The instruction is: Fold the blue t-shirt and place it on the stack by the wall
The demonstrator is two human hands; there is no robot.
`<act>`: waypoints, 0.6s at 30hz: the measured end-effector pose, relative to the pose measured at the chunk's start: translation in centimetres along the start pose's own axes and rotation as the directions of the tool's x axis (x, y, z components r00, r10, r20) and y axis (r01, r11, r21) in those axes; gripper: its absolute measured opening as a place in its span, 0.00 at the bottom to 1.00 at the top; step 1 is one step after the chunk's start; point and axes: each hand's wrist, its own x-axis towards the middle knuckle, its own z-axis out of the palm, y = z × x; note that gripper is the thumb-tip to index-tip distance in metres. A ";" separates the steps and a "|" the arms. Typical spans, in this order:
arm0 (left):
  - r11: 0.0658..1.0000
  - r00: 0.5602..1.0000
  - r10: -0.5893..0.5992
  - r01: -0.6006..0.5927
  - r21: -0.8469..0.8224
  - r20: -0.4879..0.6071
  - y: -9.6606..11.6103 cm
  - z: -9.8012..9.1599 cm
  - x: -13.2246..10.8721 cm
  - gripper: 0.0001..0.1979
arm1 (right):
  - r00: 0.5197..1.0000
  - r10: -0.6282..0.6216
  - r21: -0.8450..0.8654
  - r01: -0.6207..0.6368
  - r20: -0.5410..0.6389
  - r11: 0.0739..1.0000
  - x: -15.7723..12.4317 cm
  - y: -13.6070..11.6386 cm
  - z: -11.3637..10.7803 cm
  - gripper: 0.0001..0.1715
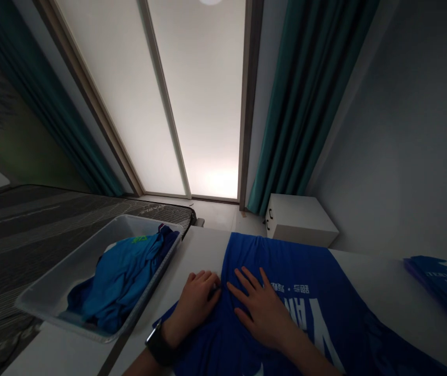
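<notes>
A blue shirt (297,266) with white lettering lies spread over the white table, its hem towards the far edge. My right hand (260,310) rests flat on it with the fingers spread. At the shirt's left edge is my left hand (198,297), its fingers curled and pressed together; what they hold, if anything, is hidden. A dark watch is on my left wrist. Beneath the left forearm, part of the shirt sticks out to the left.
To the left, a clear plastic bin (47,308) holds crumpled blue clothes (125,277). A folded blue garment (445,282) lies at the table's right. Beyond the table (203,243) stand a white cabinet (302,214) and teal curtains (297,104). A dark mattress (12,235) is at the left.
</notes>
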 end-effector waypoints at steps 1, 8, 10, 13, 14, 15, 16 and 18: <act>1.000 1.000 0.001 -0.001 0.000 0.001 0.3 0.1 0.0 0.05 | 1.000 0.023 -0.002 -0.023 -0.010 1.000 0.0 0.0 0.1 0.32; 0.984 0.995 -0.089 0.080 -0.157 -0.049 0.5 1.0 -0.1 0.07 | 0.981 0.171 -0.039 -0.175 -0.095 0.984 0.2 0.4 0.7 0.33; 0.968 0.995 -0.085 0.072 -0.240 -0.043 0.5 1.1 -0.1 0.11 | 0.981 0.167 -0.034 -0.171 -0.097 0.985 0.1 0.4 0.7 0.33; 0.927 0.996 -0.090 0.078 -0.368 -0.016 0.5 1.0 -0.2 0.17 | 0.982 0.167 -0.022 -0.170 -0.089 0.985 0.1 0.4 0.5 0.33; 0.911 0.996 -0.093 0.084 -0.404 -0.004 0.5 0.9 -0.2 0.19 | 0.982 0.167 -0.018 -0.169 -0.085 0.985 0.0 0.4 0.5 0.33; 0.896 0.995 -0.095 0.088 -0.435 0.006 0.5 0.8 -0.2 0.21 | 0.983 0.165 -0.016 -0.167 -0.082 0.986 0.0 0.4 0.4 0.33; 0.884 0.995 -0.096 0.094 -0.458 0.020 0.5 0.7 -0.2 0.22 | 0.983 0.164 -0.016 -0.165 -0.080 0.986 0.0 0.3 0.4 0.33; 0.869 0.994 -0.093 0.107 -0.484 0.052 0.4 0.5 -0.1 0.25 | 0.983 0.166 -0.021 -0.168 -0.082 0.986 0.0 0.3 0.3 0.33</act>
